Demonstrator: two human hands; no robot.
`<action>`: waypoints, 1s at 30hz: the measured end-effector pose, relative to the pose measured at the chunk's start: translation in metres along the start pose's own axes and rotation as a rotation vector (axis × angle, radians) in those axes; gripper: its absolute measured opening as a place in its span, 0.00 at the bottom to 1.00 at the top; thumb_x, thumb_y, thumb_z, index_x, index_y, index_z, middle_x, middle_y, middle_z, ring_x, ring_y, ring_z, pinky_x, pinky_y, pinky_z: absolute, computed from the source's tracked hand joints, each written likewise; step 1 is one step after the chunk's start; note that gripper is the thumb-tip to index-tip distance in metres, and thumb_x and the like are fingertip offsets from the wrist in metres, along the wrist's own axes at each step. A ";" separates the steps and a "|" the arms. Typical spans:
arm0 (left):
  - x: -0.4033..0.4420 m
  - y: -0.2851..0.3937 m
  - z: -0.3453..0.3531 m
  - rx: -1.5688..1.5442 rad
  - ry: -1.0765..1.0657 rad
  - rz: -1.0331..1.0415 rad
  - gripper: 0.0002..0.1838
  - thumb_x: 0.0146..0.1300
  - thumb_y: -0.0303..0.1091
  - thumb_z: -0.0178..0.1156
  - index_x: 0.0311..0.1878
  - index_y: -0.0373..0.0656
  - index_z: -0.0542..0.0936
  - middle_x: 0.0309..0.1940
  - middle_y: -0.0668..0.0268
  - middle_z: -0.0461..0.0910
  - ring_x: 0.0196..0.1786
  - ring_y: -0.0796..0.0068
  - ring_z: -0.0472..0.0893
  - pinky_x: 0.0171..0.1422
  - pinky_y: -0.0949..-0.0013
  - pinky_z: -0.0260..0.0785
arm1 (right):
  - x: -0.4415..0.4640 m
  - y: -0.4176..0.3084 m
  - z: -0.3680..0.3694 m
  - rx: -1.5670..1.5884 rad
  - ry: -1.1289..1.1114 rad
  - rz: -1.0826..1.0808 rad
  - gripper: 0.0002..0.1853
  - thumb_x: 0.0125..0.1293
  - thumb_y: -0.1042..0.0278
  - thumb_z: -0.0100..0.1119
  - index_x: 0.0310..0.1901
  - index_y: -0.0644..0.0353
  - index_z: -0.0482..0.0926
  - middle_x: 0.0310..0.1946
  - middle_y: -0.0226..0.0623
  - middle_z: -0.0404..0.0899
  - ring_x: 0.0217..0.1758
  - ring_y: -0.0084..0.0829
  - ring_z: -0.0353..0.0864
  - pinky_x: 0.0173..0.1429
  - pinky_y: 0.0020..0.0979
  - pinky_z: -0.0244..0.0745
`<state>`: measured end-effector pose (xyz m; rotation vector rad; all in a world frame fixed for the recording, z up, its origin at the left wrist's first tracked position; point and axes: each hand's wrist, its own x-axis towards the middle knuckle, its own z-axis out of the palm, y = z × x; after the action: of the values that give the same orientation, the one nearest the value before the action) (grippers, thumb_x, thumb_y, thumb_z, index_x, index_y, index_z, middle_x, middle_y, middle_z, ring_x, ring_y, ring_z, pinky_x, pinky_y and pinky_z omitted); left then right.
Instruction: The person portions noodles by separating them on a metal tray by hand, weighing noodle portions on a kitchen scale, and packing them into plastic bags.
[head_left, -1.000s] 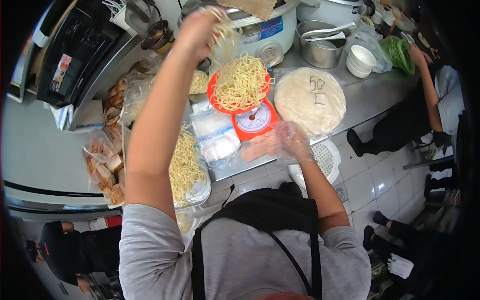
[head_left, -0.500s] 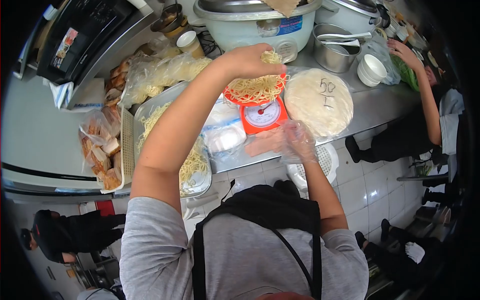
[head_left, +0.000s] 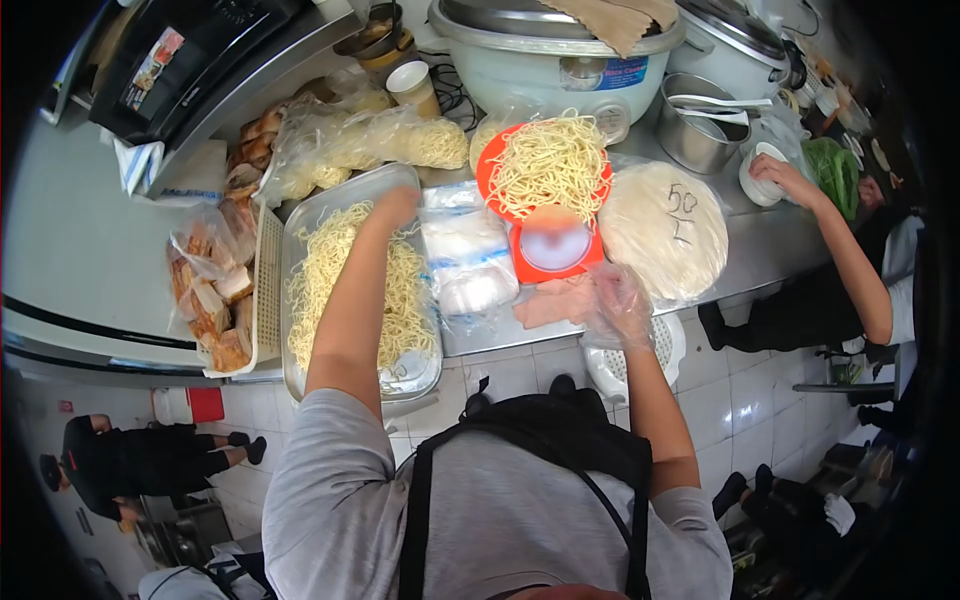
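My left hand (head_left: 398, 207) reaches over the far right corner of a metal tray (head_left: 436, 345) spread with pale yellow noodles (head_left: 340, 270). Its fingers are blurred and turned away, so their grip is hidden. Clear plastic covers my right hand (head_left: 622, 305), whose fingers look curled beside flat pink sheets (head_left: 550, 302) at the counter edge. What they hold, if anything, I cannot make out. Between my hands stands a red kitchen scale (head_left: 560, 268), its dial smeared. A heap of noodles (head_left: 550, 165) lies on the scale's red pan (head_left: 488, 168).
Right of the scale is a round plastic-wrapped pale stack (head_left: 668, 225) marked "50". Plastic packets (head_left: 465, 250) lie left of it. A large rice cooker (head_left: 540, 75) stands behind. Bagged bread (head_left: 205, 290) fills a basket (head_left: 268, 290). At right, a co-worker's hand (head_left: 785, 180) holds a white bowl (head_left: 762, 190).
My left hand has moved from the noodles on the scale back leftward to the tray. The noodles now rest on the pan. My right hand stays nearly in place; the co-worker's hand has reached the bowl.
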<state>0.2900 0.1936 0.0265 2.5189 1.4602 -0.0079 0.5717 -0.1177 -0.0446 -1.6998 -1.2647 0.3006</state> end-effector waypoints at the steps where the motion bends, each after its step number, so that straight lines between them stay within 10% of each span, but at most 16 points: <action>1: -0.010 -0.001 0.000 0.084 -0.074 -0.066 0.15 0.54 0.33 0.48 0.46 0.46 0.74 0.42 0.55 0.76 0.48 0.61 0.74 0.52 0.62 0.63 | -0.001 0.003 0.002 0.027 0.028 -0.024 0.07 0.56 0.69 0.51 0.35 0.59 0.76 0.30 0.40 0.75 0.34 0.35 0.75 0.40 0.31 0.69; 8: -0.077 -0.024 0.009 0.566 -0.012 -0.266 0.20 0.53 0.37 0.52 0.52 0.55 0.71 0.44 0.58 0.75 0.51 0.61 0.72 0.54 0.52 0.60 | -0.002 0.005 0.008 0.094 0.082 -0.029 0.08 0.52 0.71 0.52 0.35 0.55 0.77 0.30 0.37 0.76 0.33 0.37 0.76 0.38 0.32 0.70; 14: -0.087 -0.026 -0.069 0.156 0.004 -0.426 0.24 0.51 0.49 0.56 0.49 0.47 0.70 0.45 0.61 0.75 0.53 0.58 0.69 0.49 0.57 0.64 | -0.003 0.015 0.012 0.083 0.090 -0.032 0.08 0.53 0.69 0.52 0.35 0.56 0.77 0.30 0.37 0.76 0.33 0.37 0.76 0.38 0.32 0.70; 20: -0.114 -0.062 -0.108 0.027 0.377 -0.116 0.24 0.48 0.44 0.61 0.48 0.45 0.71 0.39 0.57 0.76 0.45 0.57 0.74 0.46 0.61 0.67 | -0.001 0.003 0.007 0.062 0.064 -0.061 0.08 0.54 0.69 0.52 0.35 0.58 0.77 0.30 0.38 0.76 0.34 0.36 0.76 0.39 0.31 0.70; 26: -0.099 -0.118 -0.067 0.084 -0.156 -0.175 0.18 0.47 0.33 0.58 0.45 0.49 0.74 0.48 0.58 0.68 0.46 0.56 0.72 0.49 0.62 0.66 | -0.002 -0.002 0.007 0.078 0.079 -0.010 0.08 0.55 0.69 0.52 0.36 0.59 0.76 0.31 0.39 0.76 0.35 0.35 0.76 0.41 0.31 0.70; 30: -0.117 -0.090 -0.037 0.162 0.122 -0.023 0.13 0.47 0.31 0.55 0.40 0.51 0.77 0.43 0.59 0.71 0.45 0.57 0.72 0.48 0.61 0.66 | -0.001 -0.005 0.006 0.115 0.080 -0.051 0.08 0.55 0.68 0.52 0.36 0.60 0.76 0.31 0.40 0.76 0.36 0.36 0.76 0.41 0.31 0.70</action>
<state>0.1500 0.1434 0.0588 2.6737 1.5944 0.0258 0.5640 -0.1156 -0.0439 -1.5650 -1.2073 0.2675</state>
